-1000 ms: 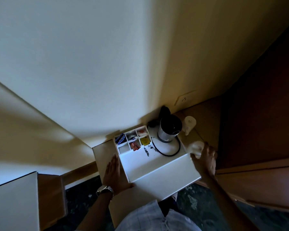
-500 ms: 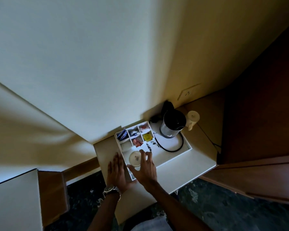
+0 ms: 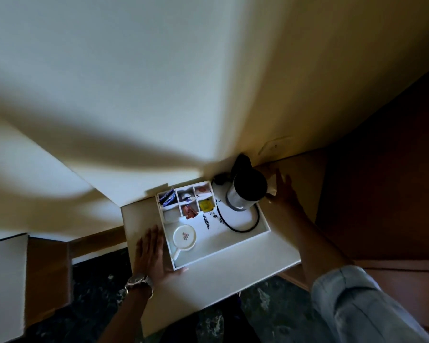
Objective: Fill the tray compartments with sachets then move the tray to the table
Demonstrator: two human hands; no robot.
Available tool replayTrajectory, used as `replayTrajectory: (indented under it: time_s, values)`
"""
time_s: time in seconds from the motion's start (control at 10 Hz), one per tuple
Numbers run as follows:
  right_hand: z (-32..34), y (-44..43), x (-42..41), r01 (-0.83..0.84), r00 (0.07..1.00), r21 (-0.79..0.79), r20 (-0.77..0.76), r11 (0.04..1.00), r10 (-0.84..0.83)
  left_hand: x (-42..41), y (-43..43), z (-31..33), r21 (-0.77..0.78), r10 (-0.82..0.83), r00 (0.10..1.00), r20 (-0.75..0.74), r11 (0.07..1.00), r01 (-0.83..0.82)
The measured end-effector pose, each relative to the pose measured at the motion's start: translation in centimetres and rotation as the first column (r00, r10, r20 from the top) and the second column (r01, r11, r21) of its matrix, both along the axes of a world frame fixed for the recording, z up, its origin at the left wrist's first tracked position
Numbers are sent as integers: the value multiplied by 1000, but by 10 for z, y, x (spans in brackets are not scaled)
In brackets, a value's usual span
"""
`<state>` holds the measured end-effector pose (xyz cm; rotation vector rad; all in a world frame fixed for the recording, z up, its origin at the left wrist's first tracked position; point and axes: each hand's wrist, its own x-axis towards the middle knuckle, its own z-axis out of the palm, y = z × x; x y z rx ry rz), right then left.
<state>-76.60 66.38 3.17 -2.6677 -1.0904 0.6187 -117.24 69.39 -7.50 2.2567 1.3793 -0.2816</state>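
Resting flat on the white desk (image 3: 223,276), the left hand (image 3: 150,253) lies with its fingers (image 3: 154,237) spread and straight, just beside the near left wall of the tray (image 3: 264,234), with the thumb at the tray's near corner. It grips nothing. The right hand (image 3: 284,191) reaches past the kettle (image 3: 245,191) toward a white cup (image 3: 273,185) on the wooden surface beyond; whether its fingers have closed on the cup cannot be told.

The tray sits on the desk against the wall. 5 of its 6 small compartments at the far left hold sachets (image 3: 167,197); the near-left one looks empty, though it is dim. In the open part stand the kettle with its looped black cord (image 3: 245,227) and an upturned mug (image 3: 183,237).

Judging by the load, the tray will handle as a stiff, smooth-sided box, nose-heavy toward the kettle corner. The kettle is tall and likely to topple or slide, and the mug could skate on the slick floor. The sachets are light and loose, so any tilt may spill them. A sound hold would be 2 hands on opposite side walls, kept level, with the cord checked for being free of the wall first.
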Motion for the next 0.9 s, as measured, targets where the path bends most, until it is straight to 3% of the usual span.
replayTrajectory:
  time_s: [0.1,0.2,0.4,0.6,0.9]
  values:
    - [6,22,18,-114,993,-84,26,990,116,6,1,-7,14,40,999,-9,999,-40]
    - [9,32,17,-72,996,-51,55,996,75,9,12,-7,49,57,997,45,997,-59]
    - [6,-44,-52,79,993,8,87,997,-79,-4,-1,-12,26,12,998,56,1000,-13]
    - [-20,-50,-161,-151,984,93,-76,984,158,6,4,-3,-4,1,999,34,1000,0]
    - [-25,-38,-202,-218,946,-61,-259,974,196,-15,-12,16,-123,-5,998,-56,992,-2]
